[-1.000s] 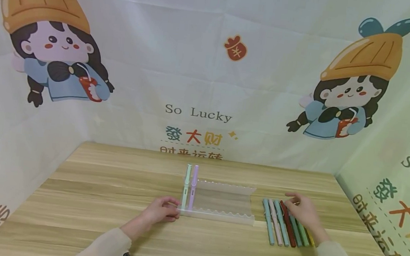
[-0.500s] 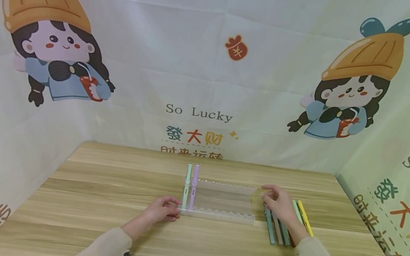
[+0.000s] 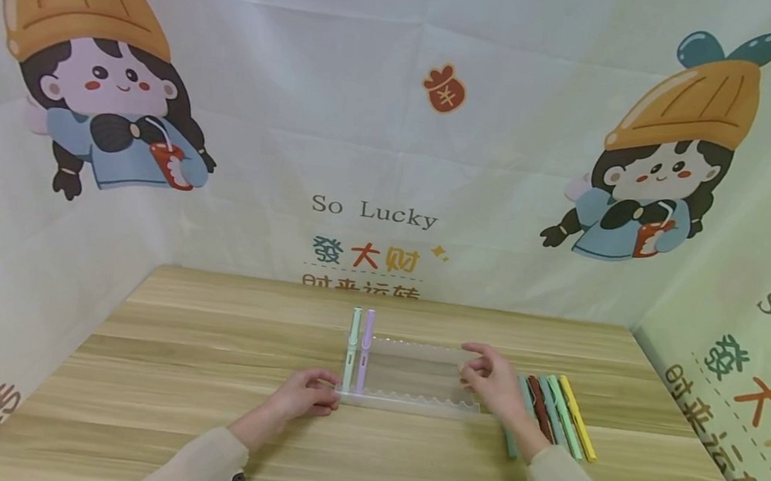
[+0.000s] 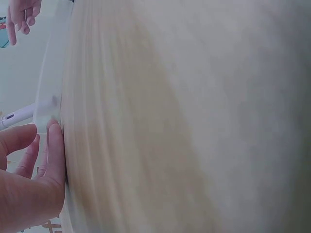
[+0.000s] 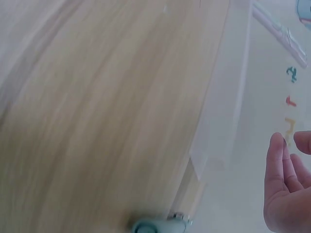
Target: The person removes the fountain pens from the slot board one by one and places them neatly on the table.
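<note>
A clear plastic pen rack with scalloped edges lies mid-table. At its left end a mint-green pen and a lilac pen stand side by side in its notches. My left hand pinches the rack's front left corner between thumb and fingers, close by the mint pen. Above the rack's right end is my right hand, its fingers loosely extended. No pen shows between them in the right wrist view, where the hand is partly cut off.
Right of the rack lies a row of capped pens, among them a dark red pen, a light green pen and a yellow pen. My right hand and forearm cover part of the row. A printed cloth hangs behind the table.
My right hand has moved left from over the loose pens to the rack's right end, uncovering the green and yellow pens. My left hand and the two racked pens stay put.
</note>
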Demonstrator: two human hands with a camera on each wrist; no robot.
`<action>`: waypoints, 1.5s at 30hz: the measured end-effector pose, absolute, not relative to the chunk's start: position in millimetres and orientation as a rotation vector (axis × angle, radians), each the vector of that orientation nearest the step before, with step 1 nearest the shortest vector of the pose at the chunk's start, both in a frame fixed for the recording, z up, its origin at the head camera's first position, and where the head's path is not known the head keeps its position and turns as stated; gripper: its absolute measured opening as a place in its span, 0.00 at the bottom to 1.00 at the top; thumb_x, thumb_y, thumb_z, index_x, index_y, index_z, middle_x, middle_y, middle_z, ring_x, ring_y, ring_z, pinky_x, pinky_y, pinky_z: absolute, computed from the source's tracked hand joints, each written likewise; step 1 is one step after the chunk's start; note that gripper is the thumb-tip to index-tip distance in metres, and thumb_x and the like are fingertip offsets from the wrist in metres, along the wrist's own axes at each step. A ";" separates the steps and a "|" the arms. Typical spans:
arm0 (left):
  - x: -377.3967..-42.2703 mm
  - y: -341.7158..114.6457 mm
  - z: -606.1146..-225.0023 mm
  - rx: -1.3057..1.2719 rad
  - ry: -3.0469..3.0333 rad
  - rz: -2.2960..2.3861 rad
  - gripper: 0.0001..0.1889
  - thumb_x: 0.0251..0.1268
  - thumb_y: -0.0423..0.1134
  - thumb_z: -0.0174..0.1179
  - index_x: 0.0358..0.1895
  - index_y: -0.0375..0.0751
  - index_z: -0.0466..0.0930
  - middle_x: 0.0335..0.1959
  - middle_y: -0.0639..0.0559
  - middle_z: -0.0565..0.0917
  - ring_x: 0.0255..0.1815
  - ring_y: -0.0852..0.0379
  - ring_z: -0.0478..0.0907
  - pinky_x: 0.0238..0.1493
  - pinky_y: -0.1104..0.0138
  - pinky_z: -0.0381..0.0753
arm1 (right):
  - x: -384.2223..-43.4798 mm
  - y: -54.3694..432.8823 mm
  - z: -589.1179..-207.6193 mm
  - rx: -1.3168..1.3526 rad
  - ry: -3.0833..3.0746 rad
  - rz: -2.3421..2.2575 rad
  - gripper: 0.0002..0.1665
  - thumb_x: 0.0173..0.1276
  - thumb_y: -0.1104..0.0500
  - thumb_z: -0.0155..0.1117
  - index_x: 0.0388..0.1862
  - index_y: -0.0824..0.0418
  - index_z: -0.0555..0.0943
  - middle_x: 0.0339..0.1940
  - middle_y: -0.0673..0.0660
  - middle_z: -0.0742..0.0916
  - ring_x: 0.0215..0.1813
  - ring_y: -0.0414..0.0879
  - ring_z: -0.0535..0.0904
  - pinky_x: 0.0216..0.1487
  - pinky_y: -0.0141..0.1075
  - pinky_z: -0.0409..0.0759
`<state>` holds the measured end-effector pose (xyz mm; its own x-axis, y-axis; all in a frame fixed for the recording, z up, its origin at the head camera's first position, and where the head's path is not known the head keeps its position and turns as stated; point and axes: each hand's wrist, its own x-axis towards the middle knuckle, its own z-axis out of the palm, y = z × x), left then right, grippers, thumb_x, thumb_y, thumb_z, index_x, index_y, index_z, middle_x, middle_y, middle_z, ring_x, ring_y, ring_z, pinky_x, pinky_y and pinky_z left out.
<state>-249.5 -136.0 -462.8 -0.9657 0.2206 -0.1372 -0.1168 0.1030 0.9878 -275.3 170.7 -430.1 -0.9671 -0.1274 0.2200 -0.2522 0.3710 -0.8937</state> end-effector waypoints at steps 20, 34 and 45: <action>-250.5 -134.7 -464.3 0.094 2.122 1.959 0.13 0.57 0.24 0.52 0.46 0.21 0.66 0.28 0.45 0.77 0.30 0.55 0.77 0.34 0.65 0.79 | -254.3 103.0 -417.3 0.511 -2.410 1.864 0.19 0.56 0.76 0.54 0.49 0.75 0.71 0.32 0.72 0.79 0.32 0.63 0.77 0.32 0.48 0.78; -250.6 -136.3 -463.1 0.128 2.113 1.959 0.14 0.57 0.25 0.52 0.46 0.20 0.66 0.27 0.45 0.78 0.30 0.56 0.77 0.34 0.65 0.79 | -254.2 69.6 -418.5 0.572 -2.367 1.916 0.22 0.56 0.76 0.55 0.51 0.76 0.68 0.34 0.75 0.79 0.35 0.64 0.77 0.34 0.49 0.78; -250.3 -136.2 -462.8 0.116 2.117 1.955 0.14 0.58 0.26 0.52 0.46 0.21 0.66 0.29 0.44 0.78 0.31 0.55 0.77 0.35 0.64 0.79 | -280.9 56.3 -449.2 0.563 -2.433 1.811 0.27 0.56 0.69 0.60 0.56 0.67 0.68 0.34 0.64 0.82 0.33 0.49 0.79 0.32 0.33 0.79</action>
